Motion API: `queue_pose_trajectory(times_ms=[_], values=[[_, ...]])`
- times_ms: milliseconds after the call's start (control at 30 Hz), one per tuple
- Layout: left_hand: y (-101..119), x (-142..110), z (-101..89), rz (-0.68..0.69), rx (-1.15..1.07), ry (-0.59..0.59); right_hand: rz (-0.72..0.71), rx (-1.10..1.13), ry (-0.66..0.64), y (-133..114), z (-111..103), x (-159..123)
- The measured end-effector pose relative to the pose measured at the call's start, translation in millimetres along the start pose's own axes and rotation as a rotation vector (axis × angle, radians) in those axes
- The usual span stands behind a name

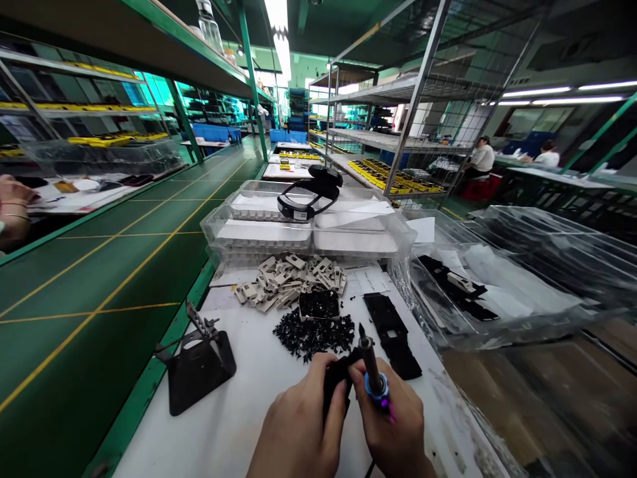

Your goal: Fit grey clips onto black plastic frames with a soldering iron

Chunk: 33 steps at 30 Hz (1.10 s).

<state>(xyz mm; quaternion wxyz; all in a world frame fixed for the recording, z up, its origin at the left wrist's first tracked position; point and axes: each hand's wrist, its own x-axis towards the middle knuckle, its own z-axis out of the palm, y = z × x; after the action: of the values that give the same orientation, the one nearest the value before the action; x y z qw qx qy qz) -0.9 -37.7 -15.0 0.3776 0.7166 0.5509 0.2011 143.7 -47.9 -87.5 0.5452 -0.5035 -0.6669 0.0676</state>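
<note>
Black part (336, 375) sits between both hands, over the near end of the white table (243, 415); dark all over, matte, narrow in what shows. Big to small: clear plastic trays (212, 234) with white sheets at far end, black headband visor (306, 207) on top; heap of beige plastic parts (286, 284) just in front of trays; left hand (303, 411), grip closed on the black part, thumb along its near side; right hand (395, 418), grip closed round a soldering iron (369, 364), tip up, thumb also at the black part; dark iron stand (202, 372) on left; flat black panel (388, 325) with pale opening on right; small black pieces (303, 337) heaped just beyond the hands, around a filled box. Hidden: much of the black part is under fingers, full shape can't be made out. Forearms cut off at bottom edge. Iron's handle partly behind right hand. Small pieces too tiny to tell apart.
</note>
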Motion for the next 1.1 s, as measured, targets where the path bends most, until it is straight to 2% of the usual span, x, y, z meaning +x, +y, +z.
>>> queue_pose_trajectory(times_ms=[133,267,500,700,1100], values=[[1,1,-0.1,-0.020,0.004,-0.014,-0.022,0.006,0.007,0,0,1],[1,3,-0.2,-0.060,0.020,-0.024,-0.038,0.030,-0.044,2,0,4],[1,6,0.4,-0.078,-0.007,-0.023,0.008,0.124,-0.096,4,0,5],[4,4,0.3,-0.098,-0.024,-0.007,0.012,0.095,-0.131,5,-1,6],[3,3,3.9,-0.115,-0.056,0.005,0.009,0.098,-0.102,-2,-1,12]])
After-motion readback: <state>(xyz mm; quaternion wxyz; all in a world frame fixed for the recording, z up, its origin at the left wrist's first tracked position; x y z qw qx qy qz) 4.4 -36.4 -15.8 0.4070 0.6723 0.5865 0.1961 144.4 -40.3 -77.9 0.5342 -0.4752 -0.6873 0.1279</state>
